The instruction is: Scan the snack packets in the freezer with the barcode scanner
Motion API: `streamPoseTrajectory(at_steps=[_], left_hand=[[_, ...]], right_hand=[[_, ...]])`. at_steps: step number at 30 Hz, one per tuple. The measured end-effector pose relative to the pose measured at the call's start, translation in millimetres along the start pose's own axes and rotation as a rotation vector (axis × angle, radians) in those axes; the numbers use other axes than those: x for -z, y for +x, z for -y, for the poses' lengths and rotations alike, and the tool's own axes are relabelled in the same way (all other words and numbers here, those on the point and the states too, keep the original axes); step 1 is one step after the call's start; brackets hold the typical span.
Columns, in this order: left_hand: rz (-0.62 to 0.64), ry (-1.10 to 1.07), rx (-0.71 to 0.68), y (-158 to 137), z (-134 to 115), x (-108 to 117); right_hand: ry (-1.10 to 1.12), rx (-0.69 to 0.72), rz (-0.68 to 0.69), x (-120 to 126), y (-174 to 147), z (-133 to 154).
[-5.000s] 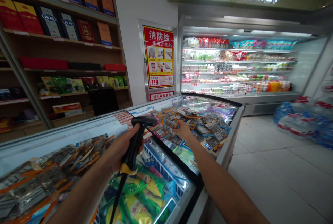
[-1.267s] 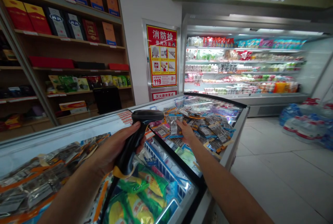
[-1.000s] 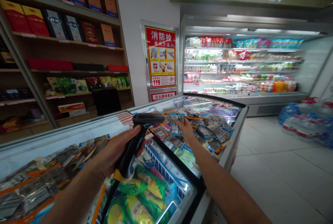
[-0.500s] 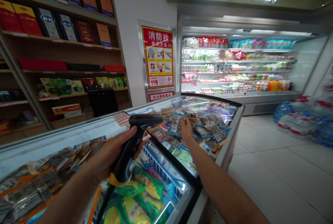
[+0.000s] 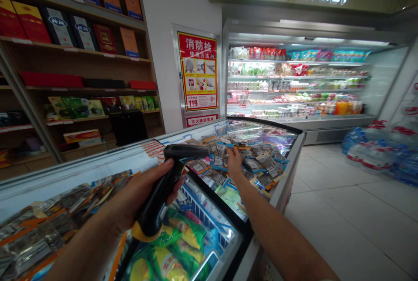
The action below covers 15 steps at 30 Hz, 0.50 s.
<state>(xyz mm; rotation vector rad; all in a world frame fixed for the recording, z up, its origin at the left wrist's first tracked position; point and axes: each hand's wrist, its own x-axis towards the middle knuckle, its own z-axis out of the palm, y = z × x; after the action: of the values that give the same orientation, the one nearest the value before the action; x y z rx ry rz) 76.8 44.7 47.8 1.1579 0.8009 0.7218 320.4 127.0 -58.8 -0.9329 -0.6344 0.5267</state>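
Observation:
My left hand point(image 5: 152, 189) is wrapped round the handle of a black and yellow barcode scanner point(image 5: 156, 205), whose head points right toward the packets. A cable runs down from its grip. Farther off, my right hand point(image 5: 234, 161) pinches the edge of a flat blue-edged snack packet point(image 5: 220, 154) with a printed label. That packet lies over a pile of similar packets point(image 5: 267, 163) spread on the freezer's glass top. To the left of the scanner lie more orange-edged packets point(image 5: 48, 229).
Green and yellow bags point(image 5: 173, 259) lie inside the chest freezer point(image 5: 290, 181) beneath the glass. Shelves of boxes point(image 5: 107, 39) stand at left, a lit dairy cooler point(image 5: 297, 81) at the back. Bottled water packs point(image 5: 369, 155) stand on the floor at right.
The scanner in my left hand has tilted slightly, its head shifting a little to the right. My right hand stays on the packet almost unmoved.

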Motion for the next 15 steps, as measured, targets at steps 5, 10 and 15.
streamPoseTrajectory(at_steps=[5, 10, 15], left_hand=[[-0.006, -0.049, 0.009, -3, -2, -1], [-0.030, -0.112, 0.024, -1, -1, -4], [0.068, -0.122, 0.015, 0, 1, -9]], right_hand=[[-0.138, 0.104, 0.019, 3, 1, -4], [-0.134, 0.149, 0.047, 5, 4, -12], [-0.142, 0.162, 0.069, 5, 5, -13]])
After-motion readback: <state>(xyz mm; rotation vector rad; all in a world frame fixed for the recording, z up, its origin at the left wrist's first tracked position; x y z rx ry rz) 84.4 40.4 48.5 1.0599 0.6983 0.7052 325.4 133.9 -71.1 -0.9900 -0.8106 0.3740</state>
